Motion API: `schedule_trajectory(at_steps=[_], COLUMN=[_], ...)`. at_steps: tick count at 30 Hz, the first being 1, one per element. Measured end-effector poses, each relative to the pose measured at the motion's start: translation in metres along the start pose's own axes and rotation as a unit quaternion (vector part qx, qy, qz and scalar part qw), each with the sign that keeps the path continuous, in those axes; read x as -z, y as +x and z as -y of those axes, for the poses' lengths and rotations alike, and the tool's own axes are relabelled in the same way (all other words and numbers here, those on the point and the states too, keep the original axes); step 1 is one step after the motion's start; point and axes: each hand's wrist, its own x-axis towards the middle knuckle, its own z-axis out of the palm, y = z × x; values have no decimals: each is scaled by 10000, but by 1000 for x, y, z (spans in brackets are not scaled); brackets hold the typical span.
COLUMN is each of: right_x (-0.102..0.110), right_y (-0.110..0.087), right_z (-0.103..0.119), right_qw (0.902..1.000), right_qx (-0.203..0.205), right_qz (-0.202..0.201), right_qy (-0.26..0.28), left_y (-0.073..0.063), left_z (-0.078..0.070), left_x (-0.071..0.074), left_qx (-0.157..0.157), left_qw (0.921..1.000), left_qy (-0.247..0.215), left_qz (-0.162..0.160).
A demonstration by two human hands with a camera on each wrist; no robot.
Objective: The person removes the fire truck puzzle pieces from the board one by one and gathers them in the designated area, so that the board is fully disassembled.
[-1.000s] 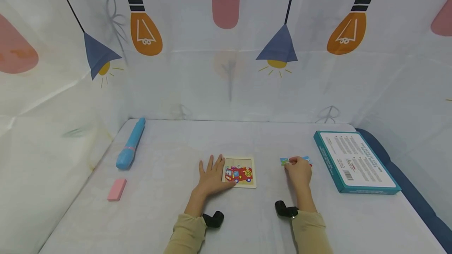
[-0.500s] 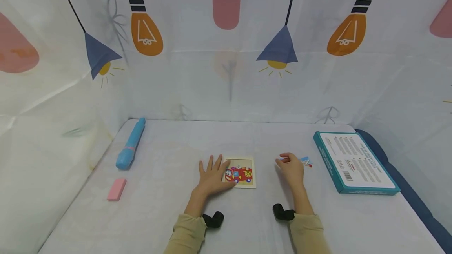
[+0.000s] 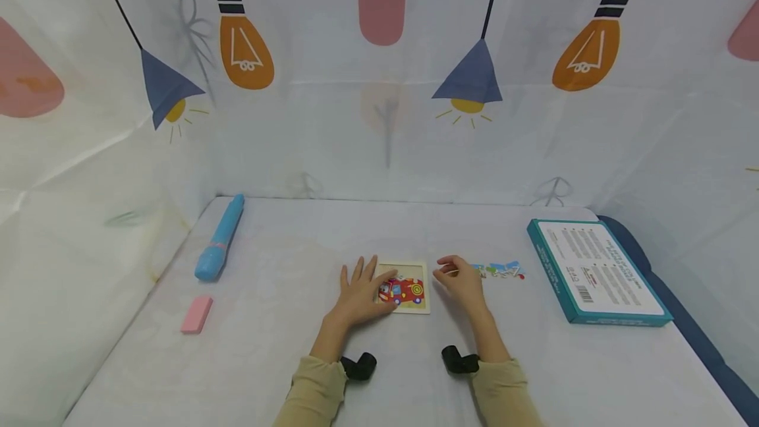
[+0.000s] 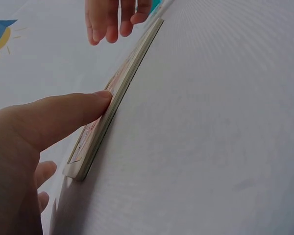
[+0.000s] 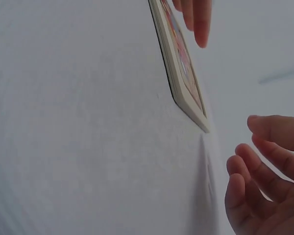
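Observation:
A square wooden puzzle board [image 3: 420, 269] lies mid-table, with a red fire-engine picture [image 3: 406, 291] in its recess. My left hand [image 3: 360, 296] rests along its left side with fingers spread. The left thumb [image 4: 90, 104] touches the board's near edge, and the index finger extends over its surface. My right hand [image 3: 467, 287] hovers just right of the board. Its fingers [image 5: 262, 169] are loosely bent, with no object visible between them and the thumb. Small coloured puzzle pieces [image 3: 504, 270] lie behind that hand, to its right, partly covered by it.
A teal-edged box [image 3: 599, 272] with a printed white face lies at the table's right side. Toward the left are a blue microphone-shaped object [image 3: 221, 239] and a pink block [image 3: 197, 315]. Printed white cloth [image 3: 332, 143] surrounds the white tabletop [image 3: 267, 341].
My right hand has moved left, from over the small pieces to beside the board, uncovering several pieces. The left hand has stayed on the board, its index finger shifting slightly right across it.

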Motion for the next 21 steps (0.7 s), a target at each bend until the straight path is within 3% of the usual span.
schedule_trajectory(at_steps=[5,10,15,21], right_x=[-11,-18,-19,-20], right_y=[-3,-4,-6,-6], right_z=[6,8,9,9], right_qw=[9986,9935,9873,9857], right_qx=[237,468,353,310], right_qz=[467,855,1089,1190], right_qy=[-99,-591,-1101,-1152], left_y=[0,0,0,0], left_z=[-1,-1,-1,-1], left_x=[1,-1,-2,-2], left_qx=[-212,-256,-261,-222], left_qw=[9998,9997,9996,9996], left_qy=[-46,-24,-139,-161], left_qz=[-19,11,-1,-46])
